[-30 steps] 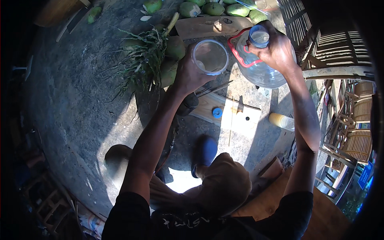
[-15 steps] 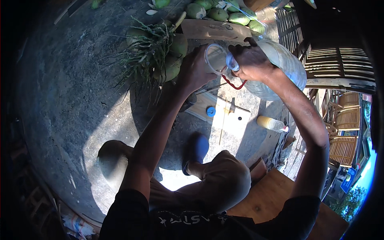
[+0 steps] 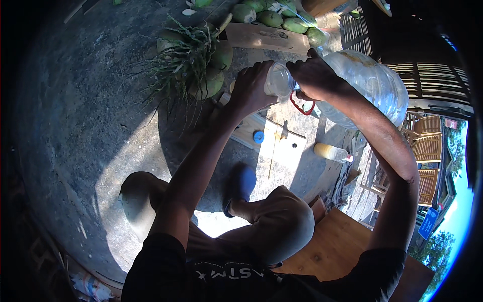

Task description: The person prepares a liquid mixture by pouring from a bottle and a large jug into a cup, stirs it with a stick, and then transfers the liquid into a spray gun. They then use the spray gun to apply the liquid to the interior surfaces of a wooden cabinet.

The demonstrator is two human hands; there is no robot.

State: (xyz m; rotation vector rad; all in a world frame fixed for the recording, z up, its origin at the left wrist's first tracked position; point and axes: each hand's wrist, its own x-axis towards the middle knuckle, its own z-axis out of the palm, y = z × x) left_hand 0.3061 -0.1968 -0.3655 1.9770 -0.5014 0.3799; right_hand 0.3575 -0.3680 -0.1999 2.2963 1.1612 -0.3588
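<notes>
Above the concrete floor point(image 3: 75, 126), left hand point(image 3: 251, 90) gripped one clear plastic cup point(image 3: 278, 80), fingers clamped round it; right hand point(image 3: 317, 78) clutched one big clear water jug point(image 3: 372, 85) at its neck, tipped against the cup.

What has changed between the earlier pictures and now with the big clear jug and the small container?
The right hand has tipped the big clear plastic jug over, bringing its neck against the small clear plastic container in the left hand. Both hands kept their grips. The green coconuts and wooden board on the ground stayed put.
</notes>
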